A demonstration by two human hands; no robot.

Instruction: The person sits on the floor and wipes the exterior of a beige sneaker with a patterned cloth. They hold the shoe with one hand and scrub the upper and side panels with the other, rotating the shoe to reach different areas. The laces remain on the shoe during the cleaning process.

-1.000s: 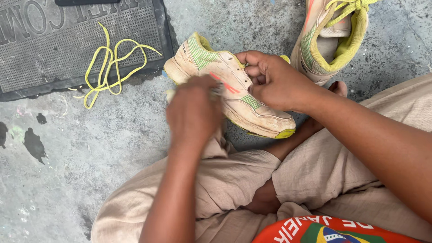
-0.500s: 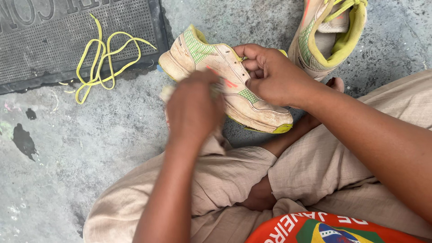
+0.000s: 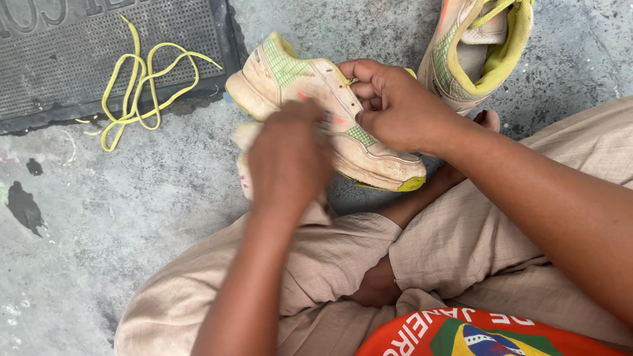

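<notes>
Two shoes: both are dirty cream sneakers with green mesh patches and yellow-green lining, seen on a grey concrete floor (image 3: 132, 198).
Legs: crossed, in loose beige trousers (image 3: 343, 264), filling the lower middle and right of the frame.
Doormat: a dark rubber doormat (image 3: 59, 59) lies in the upper left corner.
Held sneaker: the held sneaker (image 3: 310, 86) sits at upper centre, tipped on its side, heel toward the upper left, toe toward the lower right just above the knee.
Second sneaker: the second sneaker (image 3: 481, 53) stands in the upper right corner, opening upward, with its yellow lace in place, well clear of both hands.
Right hand: the right hand (image 3: 402, 109) grips the held sneaker at its collar, thumb on the outer side, fingers curled into the opening.
Left hand: the left hand (image 3: 287, 158) is closed around a pale cloth (image 3: 245, 142) and pressed against the sneaker's side panel; it is motion-blurred.
Loose lace: a yellow lace (image 3: 142, 86) lies in loops across the doormat's lower edge and onto the concrete, upper left, apart from everything else.
</notes>
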